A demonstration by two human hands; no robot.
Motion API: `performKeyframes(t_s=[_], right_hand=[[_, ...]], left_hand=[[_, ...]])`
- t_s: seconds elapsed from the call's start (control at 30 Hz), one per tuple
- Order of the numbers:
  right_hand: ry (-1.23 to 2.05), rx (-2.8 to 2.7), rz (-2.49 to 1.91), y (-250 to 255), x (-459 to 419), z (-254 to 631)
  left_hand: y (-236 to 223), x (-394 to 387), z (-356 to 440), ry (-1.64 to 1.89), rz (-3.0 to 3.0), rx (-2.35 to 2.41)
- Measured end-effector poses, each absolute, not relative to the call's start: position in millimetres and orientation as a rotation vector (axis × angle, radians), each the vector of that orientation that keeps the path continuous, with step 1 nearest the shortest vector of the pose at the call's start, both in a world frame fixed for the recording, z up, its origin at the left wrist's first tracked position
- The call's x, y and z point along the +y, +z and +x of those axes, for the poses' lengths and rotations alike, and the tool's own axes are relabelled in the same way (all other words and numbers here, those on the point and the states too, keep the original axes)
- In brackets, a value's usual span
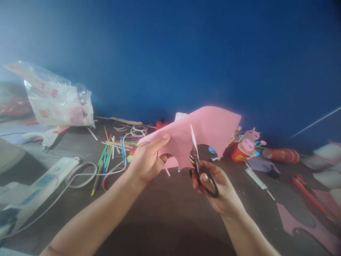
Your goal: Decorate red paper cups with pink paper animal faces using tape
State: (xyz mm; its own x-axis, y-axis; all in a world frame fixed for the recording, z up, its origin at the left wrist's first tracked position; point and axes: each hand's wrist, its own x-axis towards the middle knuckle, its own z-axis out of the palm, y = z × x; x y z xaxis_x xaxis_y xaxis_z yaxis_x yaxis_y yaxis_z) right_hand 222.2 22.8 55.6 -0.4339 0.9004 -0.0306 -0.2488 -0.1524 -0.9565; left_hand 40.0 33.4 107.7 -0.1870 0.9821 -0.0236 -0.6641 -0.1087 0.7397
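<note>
My left hand [150,158] pinches a sheet of pink paper [213,124] at its left part, thumb on top and fingers beneath. A round outline is drawn on the sheet just right of my thumb, and curved pieces are cut out of its lower edge. My right hand [213,181] grips scissors [195,144] by their black handles. Their blades point upward at the paper, beside the right side of the drawn circle. One blade lies in front of the sheet; the other is mostly hidden.
A power strip [48,181] with a white cable, a glue gun [50,137], a plastic bag [61,99] and colored sticks [106,156] lie left. To the right are a red cup [239,153] with pink cutouts, a red-handled tool [309,193] and a pink paper scrap [295,220].
</note>
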Motion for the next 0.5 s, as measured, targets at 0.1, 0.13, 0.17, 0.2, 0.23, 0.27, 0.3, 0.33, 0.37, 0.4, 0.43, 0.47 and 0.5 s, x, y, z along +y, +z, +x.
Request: performKeyframes(t_s=[0.1, 0.13, 0.17, 0.2, 0.23, 0.27, 0.3, 0.33, 0.37, 0.4, 0.43, 0.47, 0.5], right_hand=[[1.717, -1.264, -0.806, 56, 24, 225], [1.717, -1.270, -0.808, 56, 24, 226], [1.716, -1.275, -0.813, 56, 24, 227], [1.714, -1.279, -0.819, 56, 24, 228], [1.713, -1.283, -0.824, 56, 24, 229], [1.712, -1.287, -0.828, 56, 24, 230], [1.712, -1.292, -0.833, 57, 24, 231], [1.714, -1.297, -0.840, 57, 25, 231], [1.715, -1.303, -0.853, 58, 25, 232], [1.711, -1.309, -0.872, 59, 25, 232], [1.704, -1.314, -0.894, 60, 25, 232], [1.696, -1.318, -0.914, 61, 25, 233], [1.688, -1.322, -0.931, 62, 26, 233]], left_hand=[[105, 35, 39, 1.518, 0.636, 0.753], [104, 35, 38, 1.516, 0.634, 0.750], [104, 35, 38, 1.519, 0.630, 0.746], [103, 36, 38, 1.521, 0.626, 0.741], [103, 36, 38, 1.520, 0.626, 0.735], [103, 36, 38, 1.517, 0.630, 0.728], [103, 36, 37, 1.513, 0.641, 0.720], [103, 36, 37, 1.507, 0.655, 0.713], [103, 36, 37, 1.499, 0.668, 0.706], [103, 36, 36, 1.492, 0.678, 0.697], [103, 36, 36, 1.487, 0.682, 0.687], [102, 36, 36, 1.483, 0.678, 0.682], [101, 37, 35, 1.481, 0.667, 0.681]])
